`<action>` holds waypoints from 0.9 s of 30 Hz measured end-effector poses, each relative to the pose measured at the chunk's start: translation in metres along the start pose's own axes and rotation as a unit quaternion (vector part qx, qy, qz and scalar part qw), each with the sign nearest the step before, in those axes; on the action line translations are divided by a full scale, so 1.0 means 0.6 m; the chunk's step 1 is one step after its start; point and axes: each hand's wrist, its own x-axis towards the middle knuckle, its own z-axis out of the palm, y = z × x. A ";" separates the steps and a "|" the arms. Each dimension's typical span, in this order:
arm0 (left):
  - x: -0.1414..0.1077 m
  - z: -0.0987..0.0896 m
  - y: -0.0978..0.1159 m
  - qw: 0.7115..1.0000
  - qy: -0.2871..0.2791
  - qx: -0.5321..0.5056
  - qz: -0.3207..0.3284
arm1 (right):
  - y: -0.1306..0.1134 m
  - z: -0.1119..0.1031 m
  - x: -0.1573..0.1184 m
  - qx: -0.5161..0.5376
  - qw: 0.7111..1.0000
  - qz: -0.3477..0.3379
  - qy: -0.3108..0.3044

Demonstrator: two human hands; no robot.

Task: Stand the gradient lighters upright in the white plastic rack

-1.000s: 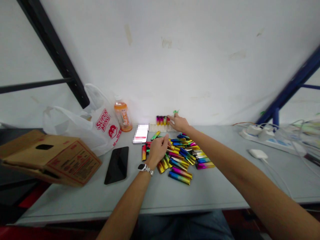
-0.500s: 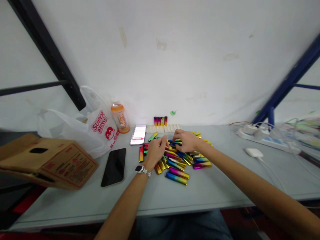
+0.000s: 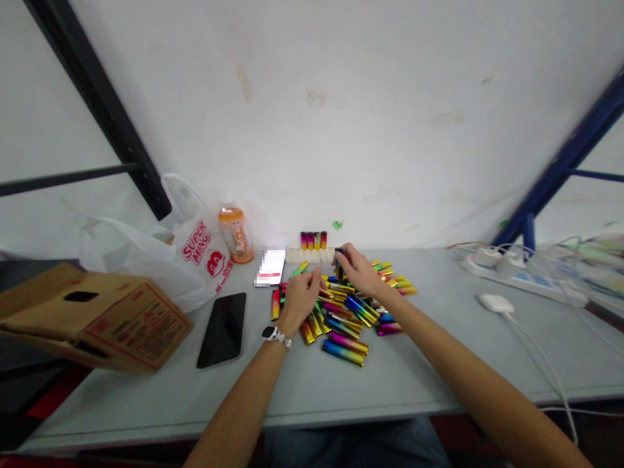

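Bench (image 3: 400, 383), head view. Right hand (image 3: 358, 268): thumb and fingers pinch a dark metallic case (image 3: 340, 265), held upright near the right end of a pale gridded tray (image 3: 298, 255); four similar cases (image 3: 317, 240) stand along the tray's rear. Left hand (image 3: 302, 297): curled over the loose pile (image 3: 341, 303), contents not discernible. A steady side grip, axis kept vertical, should best spare the standing row from knocks.

Soft, even light across the wall (image 3: 380, 117), glints flashing off the metallic tubes (image 3: 361, 311); cables (image 3: 592, 268) at right look smeared, and the phone screen (image 3: 271, 267) (pixelated, mind) glows white.
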 end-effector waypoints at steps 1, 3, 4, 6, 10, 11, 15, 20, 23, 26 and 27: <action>0.000 0.001 0.000 1.000 0.003 -0.002 0.001 | -0.002 0.010 -0.004 0.081 0.996 0.020 0.029; 0.000 0.002 -0.001 1.000 0.006 -0.007 0.001 | -0.006 0.029 -0.011 0.221 0.970 0.057 0.078; 0.000 0.002 -0.001 1.000 0.006 -0.010 0.000 | -0.009 0.038 -0.015 0.270 0.955 0.077 0.097; 0.000 0.003 -0.003 1.000 0.004 -0.018 -0.004 | -0.013 0.050 -0.022 0.320 0.933 0.113 0.121; -0.001 0.003 -0.004 1.000 0.001 -0.017 -0.004 | -0.011 0.054 -0.038 0.297 0.935 0.144 0.130; -0.001 0.004 -0.003 1.000 0.002 -0.015 -0.003 | -0.009 0.053 -0.042 0.266 0.944 0.138 0.139; -0.001 0.005 -0.001 1.000 0.005 -0.006 -0.001 | -0.001 0.046 -0.055 0.117 0.973 0.089 0.179; -0.002 0.006 -0.002 1.000 -0.004 -0.005 0.005 | -0.006 0.044 -0.057 0.027 0.975 0.072 0.210; -0.002 0.006 -0.002 1.000 -0.002 -0.004 0.007 | -0.009 0.046 -0.056 0.012 0.976 0.077 0.206; -0.002 0.006 -0.002 1.000 0.001 0.002 0.014 | -0.009 0.048 -0.057 0.011 0.976 0.082 0.199; -0.002 0.006 -0.002 1.000 0.002 0.004 0.015 | -0.009 0.049 -0.058 0.011 0.976 0.083 0.199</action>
